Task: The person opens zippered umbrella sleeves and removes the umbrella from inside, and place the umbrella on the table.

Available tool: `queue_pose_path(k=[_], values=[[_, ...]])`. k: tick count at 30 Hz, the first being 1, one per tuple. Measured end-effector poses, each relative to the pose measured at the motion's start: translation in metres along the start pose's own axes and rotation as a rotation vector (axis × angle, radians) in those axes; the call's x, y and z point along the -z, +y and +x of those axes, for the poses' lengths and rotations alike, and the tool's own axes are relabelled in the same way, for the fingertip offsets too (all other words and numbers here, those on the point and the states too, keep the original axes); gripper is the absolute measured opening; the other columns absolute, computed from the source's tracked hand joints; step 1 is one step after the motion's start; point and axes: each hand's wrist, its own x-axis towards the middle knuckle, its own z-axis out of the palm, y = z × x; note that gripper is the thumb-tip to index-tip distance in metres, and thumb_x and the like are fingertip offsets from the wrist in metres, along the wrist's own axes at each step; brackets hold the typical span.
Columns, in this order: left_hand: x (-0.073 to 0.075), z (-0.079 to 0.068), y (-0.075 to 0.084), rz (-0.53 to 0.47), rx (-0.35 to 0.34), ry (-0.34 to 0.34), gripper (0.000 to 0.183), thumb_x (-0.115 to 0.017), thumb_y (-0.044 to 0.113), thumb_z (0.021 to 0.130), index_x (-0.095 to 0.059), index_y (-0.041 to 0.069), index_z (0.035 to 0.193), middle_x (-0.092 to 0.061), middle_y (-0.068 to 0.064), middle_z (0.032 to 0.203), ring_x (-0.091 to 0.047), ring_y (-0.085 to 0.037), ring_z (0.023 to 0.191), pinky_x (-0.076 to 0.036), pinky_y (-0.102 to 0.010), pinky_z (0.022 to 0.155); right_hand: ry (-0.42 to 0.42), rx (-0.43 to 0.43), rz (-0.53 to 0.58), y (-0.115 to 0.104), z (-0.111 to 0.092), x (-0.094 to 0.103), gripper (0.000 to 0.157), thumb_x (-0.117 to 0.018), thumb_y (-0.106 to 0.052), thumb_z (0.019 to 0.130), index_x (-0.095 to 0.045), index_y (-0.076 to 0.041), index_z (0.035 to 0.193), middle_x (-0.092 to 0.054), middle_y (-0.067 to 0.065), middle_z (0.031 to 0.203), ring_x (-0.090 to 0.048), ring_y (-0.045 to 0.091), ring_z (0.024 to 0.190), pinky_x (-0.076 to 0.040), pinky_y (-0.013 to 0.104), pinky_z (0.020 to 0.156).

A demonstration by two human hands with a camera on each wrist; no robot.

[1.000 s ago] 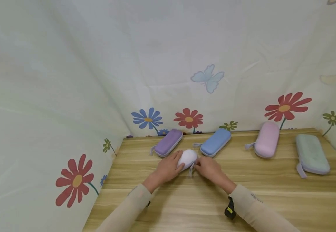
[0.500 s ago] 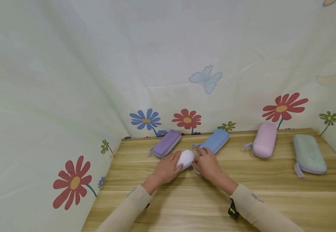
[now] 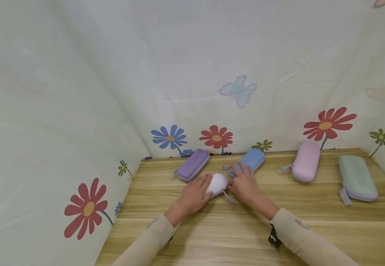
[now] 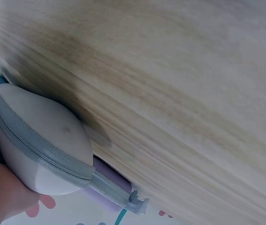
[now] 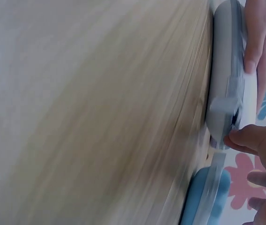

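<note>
On the far left, the purple case (image 3: 193,165) is lying at a slant on the table (image 3: 219,236), with its loop pointing toward the person.

Next, the left hand (image 3: 192,195) is gripping the white case (image 3: 217,183), its thumb on the near side and its fingers over the top. It is probably holding on so the case is not sliding away.

The white case is sitting on the table, between the two hands. Its zip (image 4: 36,145) is running along its side, and its strap (image 3: 229,197) is sticking out toward the person.

The right hand (image 3: 244,187) is pinching the zip end of the white case with thumb and finger. Its other fingers are spreading over the blue case (image 3: 253,159), maybe just to be out of the way; I cannot tell if they are touching it.

Farther right, the pink case (image 3: 306,161) and the green case (image 3: 358,177) are lying apart from the hands.
</note>
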Motion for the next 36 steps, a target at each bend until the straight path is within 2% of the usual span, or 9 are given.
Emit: queue_pose_path(k=[6,12,18,21,23,28,31,33,36], values=[[0.001,-0.005,0.0,0.065,-0.096,-0.003,0.07,-0.04,0.048,0.108,-0.019,0.012,0.164,-0.029,-0.006,0.166,-0.034,-0.028,0.149,-0.03,-0.047,0.119,0.011,0.009,-0.031,0.012,-0.002,0.002,0.007,-0.086,-0.022,0.082,-0.084,-0.018,0.087,-0.057,0.02,0.141,-0.041,0.052,0.135,-0.032,0.074,0.104],[0.003,-0.012,-0.001,0.108,-0.218,0.009,0.073,-0.041,0.053,0.106,-0.016,0.017,0.165,-0.027,-0.001,0.167,-0.034,-0.024,0.149,-0.034,-0.05,0.117,0.025,0.018,-0.029,0.017,0.0,0.007,0.007,-0.086,-0.023,0.081,-0.083,-0.019,0.086,-0.056,0.02,0.141,-0.041,0.051,0.135,-0.035,0.068,0.103],[0.004,-0.016,-0.002,0.122,-0.233,-0.014,0.075,-0.04,0.055,0.105,-0.011,0.021,0.165,-0.024,0.002,0.168,-0.032,-0.022,0.151,-0.032,-0.053,0.117,0.023,0.035,-0.037,0.018,0.0,0.007,0.007,-0.086,-0.024,0.081,-0.082,-0.02,0.086,-0.056,0.021,0.141,-0.043,0.052,0.134,-0.037,0.068,0.102],[0.006,-0.019,0.004,0.138,-0.156,-0.011,0.075,-0.04,0.06,0.103,-0.013,0.027,0.165,-0.024,0.005,0.168,-0.031,-0.027,0.151,-0.028,-0.064,0.115,0.034,0.043,-0.031,0.019,-0.001,0.005,0.008,-0.086,-0.024,0.081,-0.081,-0.02,0.085,-0.056,0.021,0.141,-0.043,0.052,0.133,-0.037,0.068,0.102],[0.009,-0.022,0.011,0.143,-0.059,-0.014,0.075,-0.037,0.065,0.102,-0.015,0.031,0.165,-0.023,0.005,0.168,-0.028,-0.033,0.151,-0.022,-0.073,0.112,0.039,0.049,-0.028,0.019,-0.002,0.004,0.007,-0.086,-0.024,0.081,-0.081,-0.02,0.084,-0.056,0.022,0.141,-0.044,0.053,0.132,-0.037,0.068,0.102],[0.025,-0.034,0.042,0.078,0.308,-0.046,0.082,-0.035,0.074,0.098,-0.023,0.027,0.164,-0.023,-0.01,0.168,-0.022,-0.053,0.148,-0.018,-0.08,0.107,0.043,0.06,-0.016,0.018,-0.005,0.005,0.007,-0.086,-0.024,0.081,-0.081,-0.019,0.084,-0.056,0.023,0.14,-0.044,0.055,0.131,-0.037,0.07,0.102],[0.036,-0.04,0.056,0.082,0.474,-0.054,0.083,-0.043,0.072,0.097,-0.03,0.021,0.162,-0.03,-0.017,0.164,-0.031,-0.055,0.142,-0.025,-0.082,0.101,0.047,0.054,-0.008,0.016,-0.006,0.009,0.007,-0.085,-0.023,0.081,-0.082,-0.019,0.085,-0.056,0.024,0.14,-0.044,0.055,0.131,-0.037,0.07,0.102],[0.041,-0.045,0.063,0.099,0.519,-0.052,0.081,-0.049,0.068,0.096,-0.037,0.019,0.159,-0.04,-0.02,0.157,-0.041,-0.053,0.134,-0.034,-0.08,0.094,0.05,0.046,-0.008,0.014,-0.007,0.011,0.007,-0.086,-0.023,0.082,-0.082,-0.019,0.085,-0.057,0.024,0.139,-0.045,0.055,0.13,-0.037,0.07,0.101],[0.047,-0.05,0.069,0.093,0.52,-0.04,0.073,-0.052,0.063,0.098,-0.045,0.016,0.154,-0.051,-0.022,0.143,-0.051,-0.049,0.121,-0.045,-0.072,0.083,0.056,0.034,-0.028,0.013,-0.006,0.012,0.007,-0.086,-0.023,0.082,-0.082,-0.018,0.086,-0.059,0.023,0.137,-0.046,0.054,0.129,-0.038,0.069,0.1]])
